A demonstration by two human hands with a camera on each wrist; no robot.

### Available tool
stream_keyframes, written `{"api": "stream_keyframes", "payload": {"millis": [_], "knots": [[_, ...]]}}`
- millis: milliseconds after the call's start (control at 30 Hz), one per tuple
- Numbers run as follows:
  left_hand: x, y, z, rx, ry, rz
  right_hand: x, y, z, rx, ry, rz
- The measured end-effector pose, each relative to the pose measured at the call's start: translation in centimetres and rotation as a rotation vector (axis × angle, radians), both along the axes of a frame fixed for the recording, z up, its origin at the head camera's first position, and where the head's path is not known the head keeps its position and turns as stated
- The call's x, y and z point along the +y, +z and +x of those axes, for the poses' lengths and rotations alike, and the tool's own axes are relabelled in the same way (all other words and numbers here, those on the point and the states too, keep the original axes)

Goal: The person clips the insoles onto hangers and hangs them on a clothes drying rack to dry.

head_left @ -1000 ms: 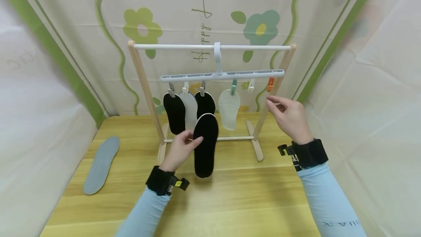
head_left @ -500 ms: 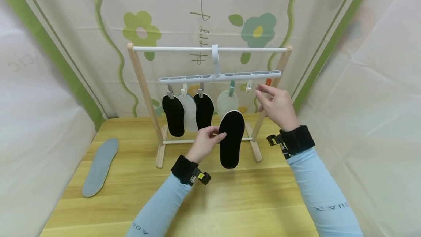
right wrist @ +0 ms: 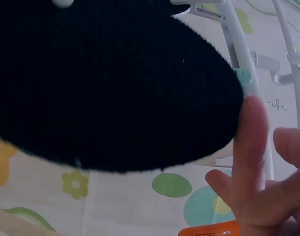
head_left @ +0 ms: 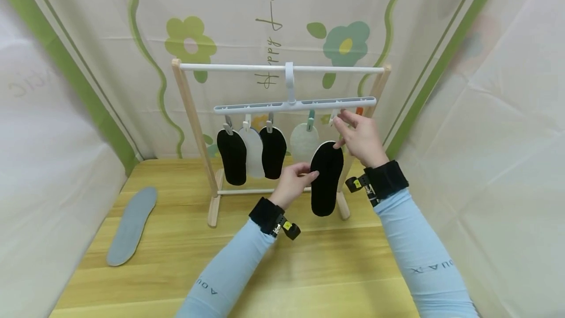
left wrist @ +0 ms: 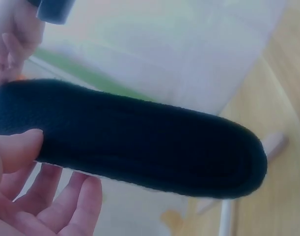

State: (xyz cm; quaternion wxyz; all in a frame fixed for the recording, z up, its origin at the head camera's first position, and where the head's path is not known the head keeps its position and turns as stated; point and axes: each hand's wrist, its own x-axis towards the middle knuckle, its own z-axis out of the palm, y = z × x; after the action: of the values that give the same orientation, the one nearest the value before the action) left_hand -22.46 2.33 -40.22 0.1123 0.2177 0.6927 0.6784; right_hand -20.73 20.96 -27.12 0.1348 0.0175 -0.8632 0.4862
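My left hand point(head_left: 292, 183) pinches a black insole point(head_left: 326, 180) by its left edge, thumb in front and fingers behind, as the left wrist view also shows. The insole stands nearly upright before the right part of a white clip hanger point(head_left: 265, 107). At its top my right hand point(head_left: 363, 137) has its fingers spread around a white clip point(head_left: 333, 118); one finger touches the insole's edge in the right wrist view point(right wrist: 253, 142). Clipped to the hanger are a black insole point(head_left: 232, 158), a pale one point(head_left: 253, 153), another black one point(head_left: 273, 153) and a whitish one point(head_left: 303, 141).
A wooden rack with a white top rod point(head_left: 238, 67) carries the hanger. One grey insole point(head_left: 132, 227) lies at the left of the wooden table point(head_left: 176, 264). Behind the right hand is an orange clip point(head_left: 359, 111). Fabric walls enclose the back and sides.
My left hand has carried the black insole right and slightly up, below the white clip. My right hand has moved left and down from near the orange clip to the white one.
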Motion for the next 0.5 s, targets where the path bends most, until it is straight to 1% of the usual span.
{"api": "stream_keyframes", "payload": {"millis": [133,300,500], "knots": [[0.6,0.0,-0.4,-0.031,0.019,0.009,-0.1,0.0,-0.3,-0.025,0.021,-0.034],[0.9,-0.2,-0.9,-0.054,0.042,-0.013,-0.1,0.0,-0.7,-0.057,0.045,-0.055],[0.9,-0.5,-1.2,-0.062,0.046,-0.013,-0.5,-0.3,-1.2,-0.079,0.065,-0.168]]}}
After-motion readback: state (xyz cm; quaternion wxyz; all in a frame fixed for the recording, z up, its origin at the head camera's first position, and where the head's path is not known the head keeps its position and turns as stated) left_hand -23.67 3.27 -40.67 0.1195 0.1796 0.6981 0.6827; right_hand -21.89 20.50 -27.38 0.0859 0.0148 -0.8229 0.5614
